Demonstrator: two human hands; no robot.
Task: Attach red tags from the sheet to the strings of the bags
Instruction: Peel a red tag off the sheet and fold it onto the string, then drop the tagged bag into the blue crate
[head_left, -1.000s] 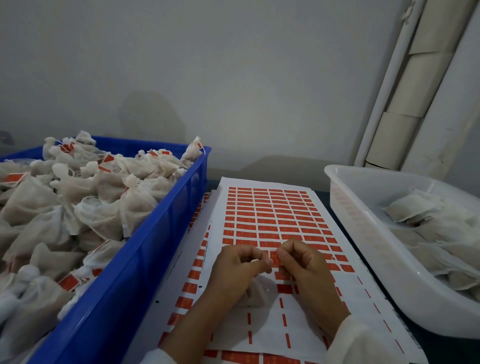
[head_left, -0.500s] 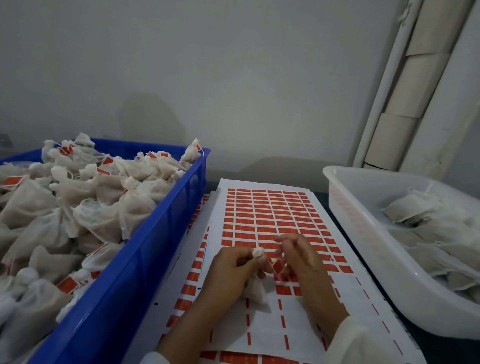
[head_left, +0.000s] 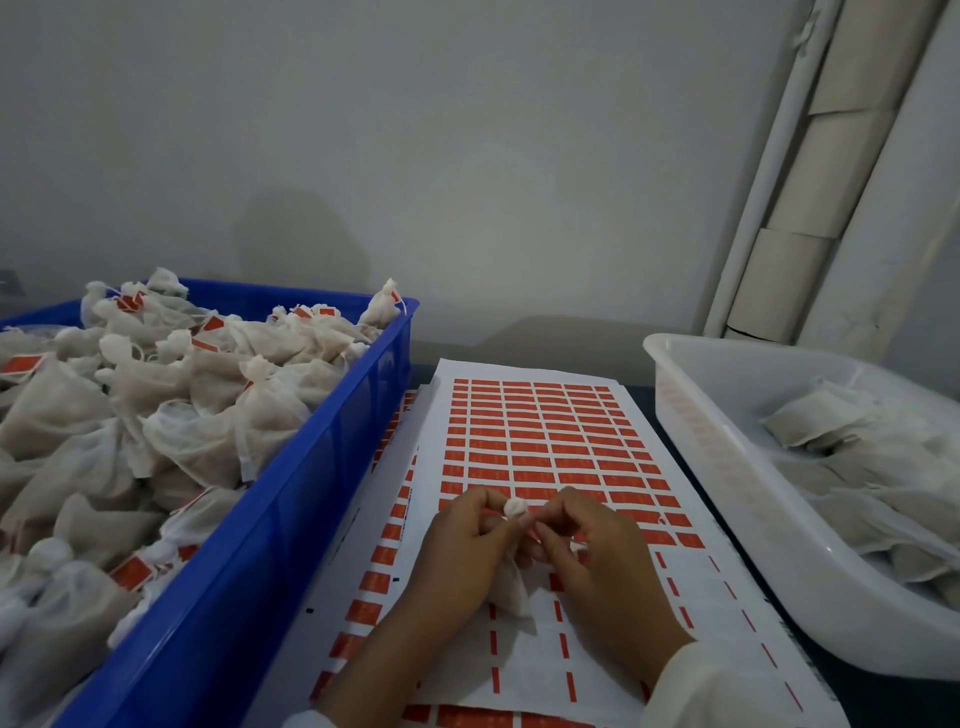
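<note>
We see a blue bin (head_left: 291, 519) of tagged bags left of the sheet (head_left: 540, 441), our left hand (head_left: 462, 551) gripping a bag (head_left: 511, 587) over the sheet, our right hand (head_left: 597, 556) pinching something red by its knot, a white bin (head_left: 727, 493) right of the sheet.

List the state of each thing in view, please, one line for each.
Small white mesh bag: held in left hand, knotted top up.
Right hand: pinching at the bag's string.
Red tag sheet: near rows peeled.
Blue plastic crate: heaped with tagged bags.
White plastic tray: partly filled with bags.
</note>
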